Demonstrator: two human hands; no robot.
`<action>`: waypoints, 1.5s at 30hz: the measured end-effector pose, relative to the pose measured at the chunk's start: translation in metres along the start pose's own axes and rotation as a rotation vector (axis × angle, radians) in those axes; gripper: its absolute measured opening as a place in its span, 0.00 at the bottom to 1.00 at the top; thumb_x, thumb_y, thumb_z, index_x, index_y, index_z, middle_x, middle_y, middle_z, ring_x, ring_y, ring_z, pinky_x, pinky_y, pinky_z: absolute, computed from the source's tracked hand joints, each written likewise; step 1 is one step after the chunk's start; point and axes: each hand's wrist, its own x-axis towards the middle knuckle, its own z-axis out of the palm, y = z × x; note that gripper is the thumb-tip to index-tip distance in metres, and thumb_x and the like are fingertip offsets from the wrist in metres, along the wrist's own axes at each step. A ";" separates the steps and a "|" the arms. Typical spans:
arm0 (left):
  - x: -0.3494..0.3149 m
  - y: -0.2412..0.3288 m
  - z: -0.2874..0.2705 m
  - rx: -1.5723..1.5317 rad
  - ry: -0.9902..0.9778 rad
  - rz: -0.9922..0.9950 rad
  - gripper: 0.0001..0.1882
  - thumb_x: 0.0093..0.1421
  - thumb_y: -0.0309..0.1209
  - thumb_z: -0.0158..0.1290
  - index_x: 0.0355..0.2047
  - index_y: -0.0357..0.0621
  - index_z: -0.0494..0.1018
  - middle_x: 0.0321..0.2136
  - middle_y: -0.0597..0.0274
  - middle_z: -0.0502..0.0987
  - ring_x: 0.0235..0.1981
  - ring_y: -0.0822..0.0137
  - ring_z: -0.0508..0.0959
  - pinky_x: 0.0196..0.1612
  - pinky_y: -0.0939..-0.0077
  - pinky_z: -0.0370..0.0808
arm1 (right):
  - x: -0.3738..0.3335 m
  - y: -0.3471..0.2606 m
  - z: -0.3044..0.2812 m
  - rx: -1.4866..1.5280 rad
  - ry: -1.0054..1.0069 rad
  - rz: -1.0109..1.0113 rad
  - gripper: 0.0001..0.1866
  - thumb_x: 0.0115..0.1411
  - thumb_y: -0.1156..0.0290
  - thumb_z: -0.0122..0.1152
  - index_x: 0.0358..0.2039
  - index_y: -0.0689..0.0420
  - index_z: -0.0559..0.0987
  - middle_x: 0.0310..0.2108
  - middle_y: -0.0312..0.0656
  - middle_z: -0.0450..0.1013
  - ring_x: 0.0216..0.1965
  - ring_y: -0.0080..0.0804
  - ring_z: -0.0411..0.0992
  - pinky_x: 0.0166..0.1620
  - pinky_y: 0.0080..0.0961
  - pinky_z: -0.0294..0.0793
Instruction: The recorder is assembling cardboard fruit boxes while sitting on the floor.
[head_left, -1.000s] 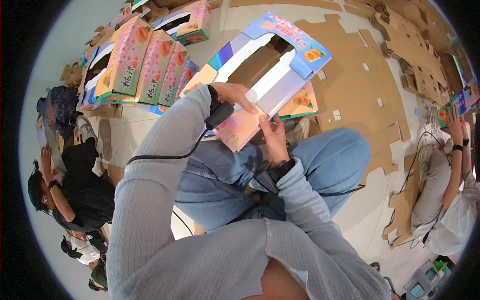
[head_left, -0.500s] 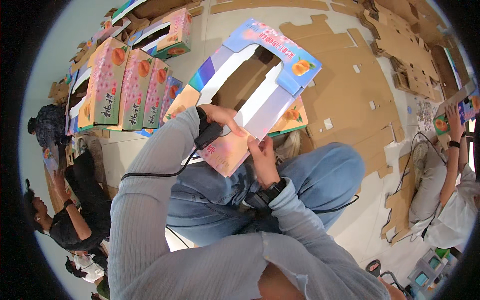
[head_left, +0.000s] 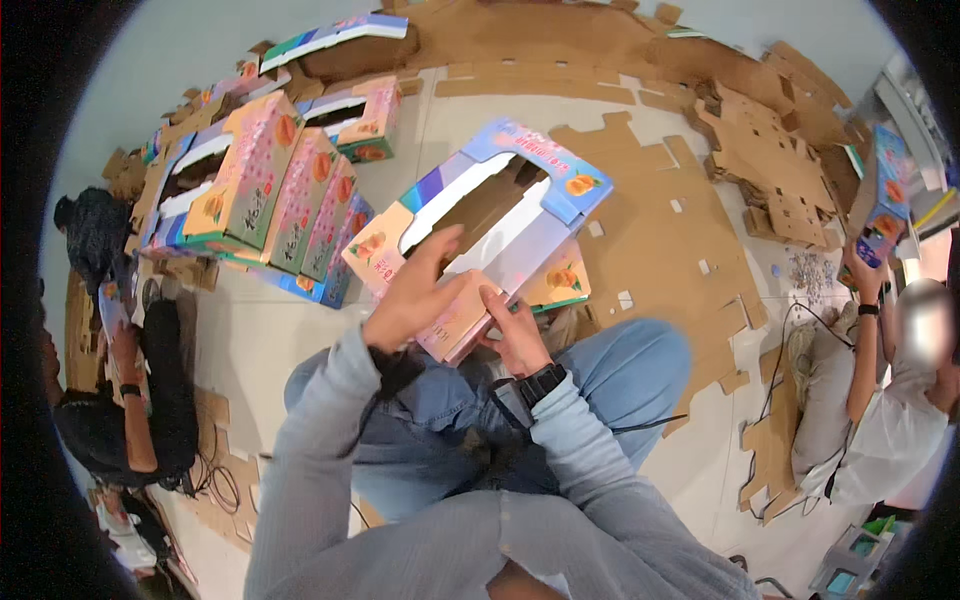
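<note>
In front of my knees is a printed cardboard fruit box (head_left: 525,235), blue, purple, pink and peach-coloured with pictures of orange fruit. Its top has a long cut-out that shows brown card inside. My left hand (head_left: 415,295) lies over the near end panel, fingers stretched and slightly blurred. At the near right corner my right hand (head_left: 517,338) pinches the box's edge between thumb and fingers. Part of a second peach-coloured box (head_left: 562,280) shows beneath or behind this one; how they touch is hidden.
Several folded fruit boxes (head_left: 245,190) stand in a row at left. Flat brown cardboard (head_left: 660,260) covers floor on the right, with stacked sheets (head_left: 780,160) beyond. A person at right holds a box (head_left: 885,195); another person (head_left: 130,390) sits at left.
My left hand has let go of the near left edge and spread out over the end panel. My right hand keeps its corner. The whole view has shifted, and the right-hand person's box is raised.
</note>
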 end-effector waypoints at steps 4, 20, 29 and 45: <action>-0.030 0.026 -0.024 0.098 0.445 0.191 0.27 0.59 0.22 0.48 0.59 0.36 0.57 0.57 0.52 0.63 0.57 0.60 0.66 0.61 0.66 0.60 | 0.000 -0.038 -0.002 0.055 0.074 -0.009 0.37 0.56 0.58 0.66 0.58 0.60 0.59 0.50 0.42 0.67 0.51 0.33 0.67 0.50 0.32 0.69; -0.036 -0.063 0.096 0.813 -0.338 -0.380 0.52 0.49 0.47 0.61 0.68 0.51 0.42 0.67 0.48 0.39 0.67 0.38 0.40 0.54 0.19 0.47 | 0.030 -0.241 -0.212 0.184 0.066 -0.157 0.35 0.59 0.43 0.56 0.57 0.55 0.65 0.54 0.42 0.68 0.49 0.36 0.70 0.48 0.34 0.71; -0.035 -0.075 0.112 0.869 -0.324 -0.396 0.60 0.43 0.55 0.62 0.68 0.47 0.41 0.68 0.43 0.35 0.67 0.35 0.32 0.53 0.16 0.39 | 0.119 -0.174 -0.318 0.190 0.274 -0.326 0.40 0.56 0.37 0.54 0.58 0.54 0.64 0.51 0.45 0.67 0.48 0.39 0.68 0.51 0.42 0.70; -0.019 -0.050 0.022 0.837 -0.065 -0.223 0.44 0.51 0.50 0.57 0.64 0.47 0.52 0.64 0.47 0.51 0.65 0.45 0.51 0.57 0.26 0.48 | 0.122 -0.186 -0.389 -0.252 0.413 0.106 0.59 0.47 0.32 0.59 0.65 0.57 0.43 0.55 0.54 0.53 0.55 0.44 0.60 0.52 0.37 0.68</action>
